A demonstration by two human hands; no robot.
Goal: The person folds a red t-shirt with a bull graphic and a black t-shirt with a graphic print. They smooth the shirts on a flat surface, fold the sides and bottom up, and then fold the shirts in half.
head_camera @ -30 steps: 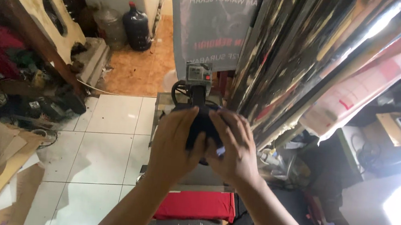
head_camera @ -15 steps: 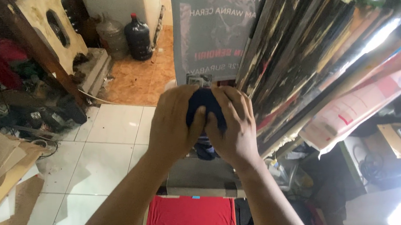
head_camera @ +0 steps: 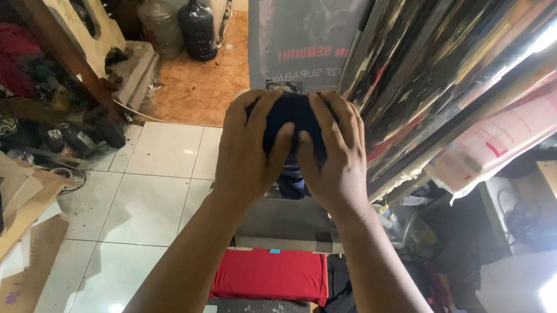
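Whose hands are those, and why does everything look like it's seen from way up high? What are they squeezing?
The picture comes from a small camera worn on a person's head, looking down, so you see that person's own two arms reaching out. The left hand and the right hand are wrapped together around a dark blue bundle, which looks like soft cloth, though I cannot be sure. Far below is a white tiled floor. A folded red cloth lies on a surface under the arms. At the left lie flat cardboard sheets, and at the back stands a big dark jug.
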